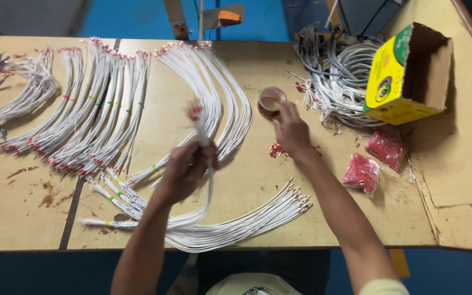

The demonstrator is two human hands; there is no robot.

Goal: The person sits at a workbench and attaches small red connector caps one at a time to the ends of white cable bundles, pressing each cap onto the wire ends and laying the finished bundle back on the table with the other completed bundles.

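From the head camera we look down on a pale wooden worktable [247,71] covered with cable. Our left hand [186,166] is raised above the middle of the table, fingers closed around a thin bunch of white insulated wires with red terminal ends [202,136]. The bunch stands up out of the fist, its red tips blurred above the knuckles, and its lower part trails down toward a loose fan of white wires with bare metal ends [258,216] lying near the front edge.

Our right hand [290,130] reaches forward, fingertips resting on the near rim of a small round roll of brown tape [270,101]. We cannot tell whether the fingers pinch it or only touch it.

Left of the hands, curved bundles of white wires banded with green and yellow ties [91,109] lie side by side, red ends at both tips. Behind the roll sits a tangled heap of grey and white cables [337,76].

At the right, a yellow cardboard box with a green edge and a dark round emblem [394,76] lies on its side, its open mouth facing right. Just in front of it lie two clear plastic bags of small red terminals [375,161], and a few loose red terminals [276,150] are scattered beside our right wrist.
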